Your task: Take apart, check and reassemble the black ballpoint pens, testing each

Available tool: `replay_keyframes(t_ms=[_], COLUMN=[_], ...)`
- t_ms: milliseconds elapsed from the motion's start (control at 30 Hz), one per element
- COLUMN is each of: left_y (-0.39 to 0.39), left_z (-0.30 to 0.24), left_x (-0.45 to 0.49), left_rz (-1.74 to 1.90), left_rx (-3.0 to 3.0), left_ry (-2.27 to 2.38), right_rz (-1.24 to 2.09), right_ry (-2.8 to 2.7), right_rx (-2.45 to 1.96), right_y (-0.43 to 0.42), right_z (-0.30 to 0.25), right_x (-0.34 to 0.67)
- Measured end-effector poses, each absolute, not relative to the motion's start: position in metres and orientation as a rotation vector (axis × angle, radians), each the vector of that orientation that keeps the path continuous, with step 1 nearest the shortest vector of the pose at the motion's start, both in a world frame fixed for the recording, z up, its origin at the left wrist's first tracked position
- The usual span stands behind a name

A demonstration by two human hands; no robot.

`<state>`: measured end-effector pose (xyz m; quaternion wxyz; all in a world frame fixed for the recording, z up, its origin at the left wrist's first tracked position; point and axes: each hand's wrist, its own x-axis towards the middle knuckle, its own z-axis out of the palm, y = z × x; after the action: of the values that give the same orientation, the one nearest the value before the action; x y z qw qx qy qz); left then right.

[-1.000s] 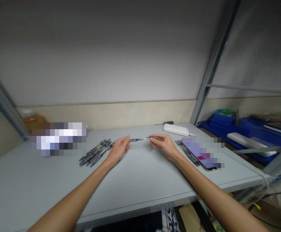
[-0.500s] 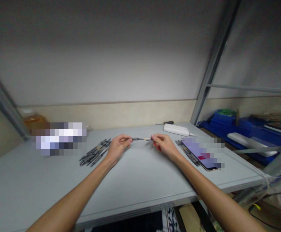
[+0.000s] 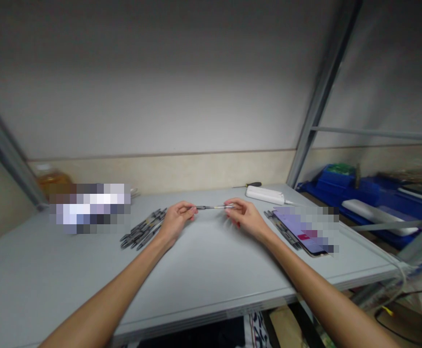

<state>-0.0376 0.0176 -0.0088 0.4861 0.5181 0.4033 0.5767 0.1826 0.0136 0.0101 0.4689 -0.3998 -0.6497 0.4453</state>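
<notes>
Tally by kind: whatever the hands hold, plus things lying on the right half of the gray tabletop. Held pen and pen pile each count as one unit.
Held pen: 1
Pen pile: 1
Phone: 1
White corded box: 1
Screwdriver: 1
Total: 5

The wall [image 3: 196, 111] is softly lit at mid-height (its top darkens), with the edges blurred.

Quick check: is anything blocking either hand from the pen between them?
Nothing visible. The left hand and right hand grip opposite ends of the pen. The left pile of pens and the phone lie off to the sides.
</notes>
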Motion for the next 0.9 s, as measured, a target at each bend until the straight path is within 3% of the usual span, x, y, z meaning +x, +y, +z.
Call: replay_keyframes(t_ms=[267,467,700,900], left_y=[0.0123,0.0095,0.0116,0.0143], left_z=[-0.0055,-0.0013,-0.0034,-0.0045], left_x=[-0.0341,-0.0330,-0.0336,-0.0366], left_rz=[1.341,1.350,1.359,1.331], left_rx=[1.257,1.232,1.284,1.183], left_ry=[0.956,0.970,0.984,0.973], right_rz=[1.014,0.985,0.899,0.684], right_ry=[-1.720,-1.683,-1.823,-1.840], right_rx=[-1.153,-1.016,-1.238,-1.039], right_y=[0.0117,0.0130,0.0157,0.0156], right_z=[0.0102,0.0111,0.0056,0.0075], right_x=[0.1839,0.1864,0.1861,0.1868])
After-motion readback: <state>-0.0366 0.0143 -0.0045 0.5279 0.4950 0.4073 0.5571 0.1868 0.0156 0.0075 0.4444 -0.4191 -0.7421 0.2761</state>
